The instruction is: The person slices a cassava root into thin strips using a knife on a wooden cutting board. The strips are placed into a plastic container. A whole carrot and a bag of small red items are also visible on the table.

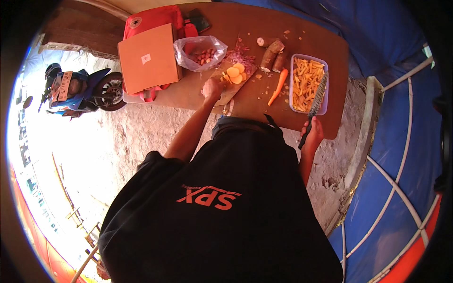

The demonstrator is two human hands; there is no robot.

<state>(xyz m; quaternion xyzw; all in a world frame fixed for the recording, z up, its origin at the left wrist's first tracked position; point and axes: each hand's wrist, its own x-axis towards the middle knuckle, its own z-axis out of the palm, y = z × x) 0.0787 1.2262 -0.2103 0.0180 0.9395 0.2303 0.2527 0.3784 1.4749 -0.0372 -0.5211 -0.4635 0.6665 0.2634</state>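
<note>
My right hand (313, 131) grips the black handle of a knife with a dimpled dark blade (319, 93). The blade extends over a clear plastic tub (291, 88) filled with yellow-orange vegetable sticks (305, 83). My left hand (211, 88) is at the near left part of a cutting board (235, 88), its fingertips by a few pale cut sticks (224, 76); whether it holds any is hard to see. Round yellow-orange slices (235, 72) lie overlapping on the board, just beyond those fingers. A whole carrot (278, 86) rests between the board and the tub.
Several brown cassava-like roots (271, 55) lie behind the carrot. Purplish peelings (242, 56) are heaped behind the board, beside a plastic bag (184, 53) of small reddish bulbs (205, 56). A cardboard box (148, 67) and red backpack (155, 17) occupy the table's left end. A motorcycle (81, 88) stands beyond.
</note>
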